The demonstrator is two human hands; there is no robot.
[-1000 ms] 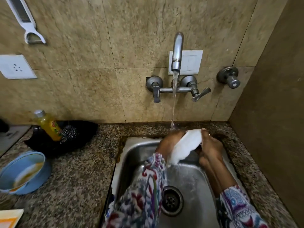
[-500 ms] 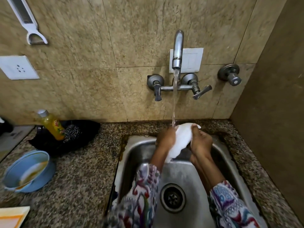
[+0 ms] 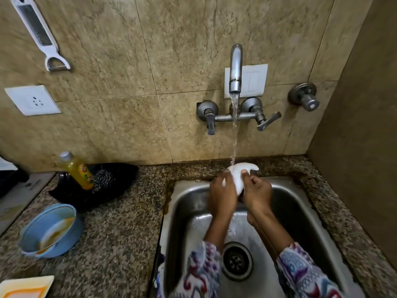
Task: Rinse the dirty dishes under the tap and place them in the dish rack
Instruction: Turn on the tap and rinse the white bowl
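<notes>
Both hands hold a small white dish (image 3: pixel 239 174) upright on its edge under the running tap (image 3: pixel 235 69), at the far rim of the steel sink (image 3: pixel 300 216). My left hand (image 3: pixel 221 196) grips its left side and my right hand (image 3: pixel 256 194) grips its right side, thumb on the face. The water stream lands on the dish's top edge. A dirty blue bowl (image 3: pixel 49 231) with orange residue sits on the granite counter at the left. A white plate (image 3: pixel 23 287) with orange stains pokes in at the bottom left corner.
A yellow soap bottle (image 3: pixel 78 171) and a steel scrubber (image 3: pixel 103 179) lie in a black tray (image 3: pixel 120 190) by the wall. A grater (image 3: pixel 37 31) hangs on the tiles above a wall socket (image 3: pixel 32 100). A side wall closes the right. No dish rack shows.
The dish was raised and turned more upright, moving toward the sink's far rim. The hands followed it, and more of its top edge now shows above the fingers.
</notes>
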